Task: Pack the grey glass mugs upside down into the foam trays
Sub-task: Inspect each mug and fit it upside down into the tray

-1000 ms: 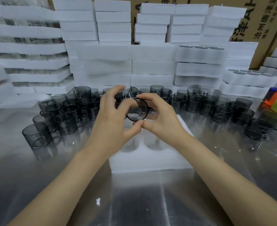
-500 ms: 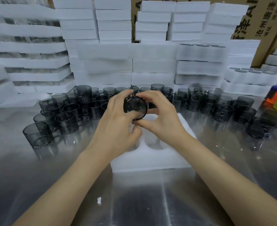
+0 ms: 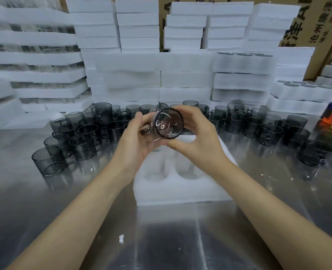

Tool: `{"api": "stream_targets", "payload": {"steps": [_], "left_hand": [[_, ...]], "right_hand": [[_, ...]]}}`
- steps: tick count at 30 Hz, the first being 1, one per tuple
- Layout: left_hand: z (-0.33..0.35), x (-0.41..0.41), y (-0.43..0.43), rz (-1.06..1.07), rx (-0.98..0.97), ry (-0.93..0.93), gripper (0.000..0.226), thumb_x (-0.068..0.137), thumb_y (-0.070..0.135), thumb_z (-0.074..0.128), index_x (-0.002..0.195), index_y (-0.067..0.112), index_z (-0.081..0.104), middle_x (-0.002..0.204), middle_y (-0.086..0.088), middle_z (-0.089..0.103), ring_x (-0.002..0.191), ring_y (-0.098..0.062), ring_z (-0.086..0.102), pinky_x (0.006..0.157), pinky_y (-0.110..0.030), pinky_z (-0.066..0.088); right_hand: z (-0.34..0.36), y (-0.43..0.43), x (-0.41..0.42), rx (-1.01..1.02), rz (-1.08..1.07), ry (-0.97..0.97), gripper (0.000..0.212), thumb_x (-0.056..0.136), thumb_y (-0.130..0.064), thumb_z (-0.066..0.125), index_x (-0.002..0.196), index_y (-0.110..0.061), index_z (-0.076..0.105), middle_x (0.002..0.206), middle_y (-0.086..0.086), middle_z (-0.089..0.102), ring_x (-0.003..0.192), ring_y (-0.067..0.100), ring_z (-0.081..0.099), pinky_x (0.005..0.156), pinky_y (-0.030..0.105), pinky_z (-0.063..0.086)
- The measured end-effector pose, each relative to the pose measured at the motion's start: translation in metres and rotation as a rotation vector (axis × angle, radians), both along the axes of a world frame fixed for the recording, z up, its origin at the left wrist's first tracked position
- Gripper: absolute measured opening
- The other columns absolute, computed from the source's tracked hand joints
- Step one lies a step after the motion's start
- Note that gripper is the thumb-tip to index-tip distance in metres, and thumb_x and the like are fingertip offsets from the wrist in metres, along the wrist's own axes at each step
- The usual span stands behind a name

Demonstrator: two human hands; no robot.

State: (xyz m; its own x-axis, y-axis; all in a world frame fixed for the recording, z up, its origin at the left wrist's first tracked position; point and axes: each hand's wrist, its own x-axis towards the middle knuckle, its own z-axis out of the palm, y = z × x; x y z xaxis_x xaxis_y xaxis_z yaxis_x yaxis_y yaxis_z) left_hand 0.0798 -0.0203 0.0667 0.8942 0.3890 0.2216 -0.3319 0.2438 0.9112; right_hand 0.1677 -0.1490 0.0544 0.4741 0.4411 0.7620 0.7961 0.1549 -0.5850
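Mug [image 3: 168, 123]: on its side, axis toward me, over the tray [image 3: 180, 191].
Left hand [image 3: 136, 141]: I cup its body.
Right hand [image 3: 202, 137]: I pinch its near end.

The desk [image 3: 63, 201] is brushed metal, glossy enough to mirror things. The mugs [image 3: 50, 162] are smooth, transparent grey glass; the foam tray [image 3: 180, 191] is matt white, finely grained. Cardboard boxes [image 3: 317, 22] look dull brown.

Left hand [image 3: 135, 142] and right hand [image 3: 202, 137] meet, fingers [image 3: 193, 113] curled.
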Motion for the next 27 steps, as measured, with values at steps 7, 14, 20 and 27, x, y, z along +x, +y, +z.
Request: {"api": "stream_targets", "payload": {"steps": [7,14,20,27], "left_hand": [[0.004,0.001,0.018,0.228,0.241,0.083,0.042,0.103,0.038,0.033,0.1,0.012,0.065,0.081,-0.003,0.073,0.071,-0.016,0.07,0.06,-0.021,0.056],[0.0,-0.002,0.019,0.116,0.407,-0.057,0.059,0.082,0.04,0.059,0.139,0.032,0.045,0.112,-0.013,0.065,0.099,-0.021,0.067,0.078,-0.025,0.057],[-0.005,-0.003,0.02,0.071,0.605,-0.037,0.068,0.094,0.017,0.055,0.15,0.032,0.02,0.122,-0.005,0.051,0.096,-0.015,0.07,0.086,-0.023,0.054],[-0.014,0.005,0.032,0.022,0.632,0.147,0.029,0.097,0.023,0.052,0.111,0.047,0.056,0.107,0.035,0.065,0.107,0.017,0.054,0.103,-0.017,0.039]], "right_hand": [[0.001,-0.005,0.007,-0.024,0.031,0.086,0.066,0.073,-0.005,0.081,0.129,-0.023,0.05,0.124,0.002,0.058,0.116,0.016,0.057,0.088,0.034,0.055],[-0.004,0.0,0.006,-0.049,0.129,0.151,0.061,0.08,-0.001,0.073,0.129,-0.023,0.045,0.131,0.007,0.051,0.12,0.018,0.056,0.086,0.029,0.054],[-0.005,0.0,0.012,-0.065,0.047,-0.004,0.039,0.089,0.009,0.058,0.125,-0.007,0.059,0.12,0.011,0.049,0.117,0.02,0.054,0.094,0.023,0.049],[-0.006,0.005,0.013,-0.306,-0.148,-0.283,0.011,0.084,-0.005,0.07,0.095,-0.006,0.073,0.101,0.004,0.054,0.098,0.02,0.052,0.088,0.025,0.044]]}}
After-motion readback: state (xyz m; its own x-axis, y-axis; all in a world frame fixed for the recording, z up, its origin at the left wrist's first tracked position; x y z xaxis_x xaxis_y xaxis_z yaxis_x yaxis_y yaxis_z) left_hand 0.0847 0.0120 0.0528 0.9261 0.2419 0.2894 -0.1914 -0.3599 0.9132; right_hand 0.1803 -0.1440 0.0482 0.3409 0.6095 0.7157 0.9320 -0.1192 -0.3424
